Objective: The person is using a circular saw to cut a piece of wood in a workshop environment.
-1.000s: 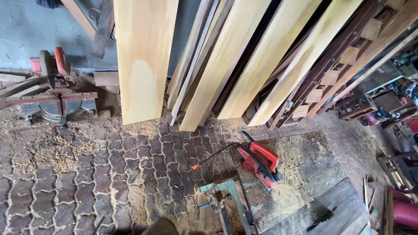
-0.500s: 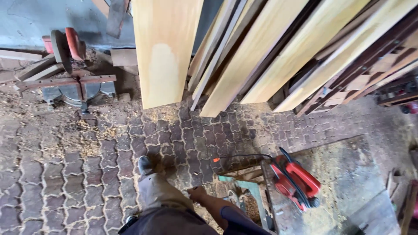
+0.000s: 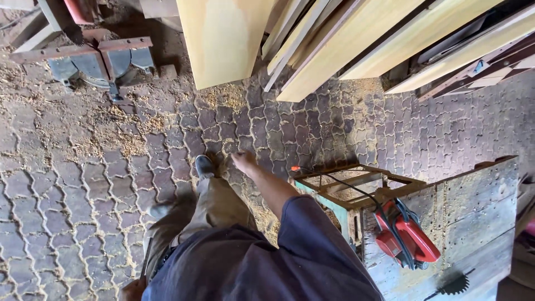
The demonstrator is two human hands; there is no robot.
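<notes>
The right hand (image 3: 243, 161) is blurred, so whether its fingers are curled cannot be told. The left hand is out of view. The planks (image 3: 225, 39) and the saw (image 3: 95, 53) at far left are cut off by the top edge. The desk (image 3: 473, 200) runs off the near right edge.

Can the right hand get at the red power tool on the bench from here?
Probably yes. The right hand hangs empty and open just left of the bench; nothing stands between it and the red power tool, only its own black cord.
</notes>
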